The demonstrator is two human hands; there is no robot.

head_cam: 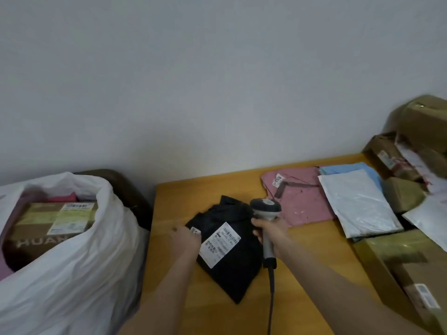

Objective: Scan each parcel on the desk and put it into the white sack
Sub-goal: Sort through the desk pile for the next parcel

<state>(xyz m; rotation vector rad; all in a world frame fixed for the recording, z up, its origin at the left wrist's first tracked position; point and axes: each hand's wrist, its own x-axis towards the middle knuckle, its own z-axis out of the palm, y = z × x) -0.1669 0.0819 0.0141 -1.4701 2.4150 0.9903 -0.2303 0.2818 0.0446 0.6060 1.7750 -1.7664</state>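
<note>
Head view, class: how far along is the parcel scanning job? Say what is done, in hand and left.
Done: the white sack already holds a cardboard box and more. In hand: the right hand grips the scanner over the label on the black parcel, the left hand at its edge. Left: the pink parcel, white mailer and brown boxes on the desk.

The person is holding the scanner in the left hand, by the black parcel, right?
Not quite. The head view shows the scanner in the right hand, by the black parcel. The left hand only touches that parcel's edge.
</note>
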